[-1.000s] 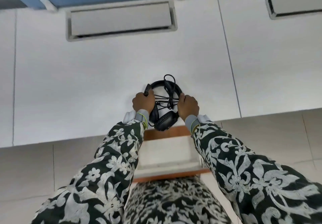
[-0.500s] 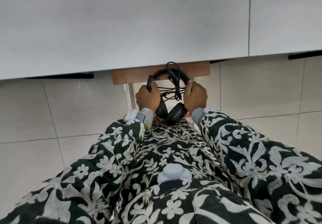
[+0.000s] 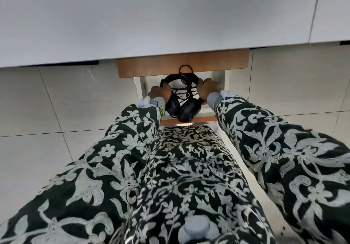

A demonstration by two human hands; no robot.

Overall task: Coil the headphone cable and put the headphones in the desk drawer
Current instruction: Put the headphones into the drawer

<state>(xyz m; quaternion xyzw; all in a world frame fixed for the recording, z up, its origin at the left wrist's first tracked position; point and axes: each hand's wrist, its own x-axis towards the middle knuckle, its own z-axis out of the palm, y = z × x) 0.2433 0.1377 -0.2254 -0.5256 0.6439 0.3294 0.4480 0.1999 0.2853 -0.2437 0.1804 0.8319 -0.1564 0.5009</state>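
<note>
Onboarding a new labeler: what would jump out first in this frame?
The black headphones, cable wound across the band, held over the open drawer just under the white desk edge. The left hand and right hand grip either side of the band. Bold floral sleeves fill the lower half of the view.

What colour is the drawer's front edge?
Brown wood on the drawer, white inside; head view.
</note>
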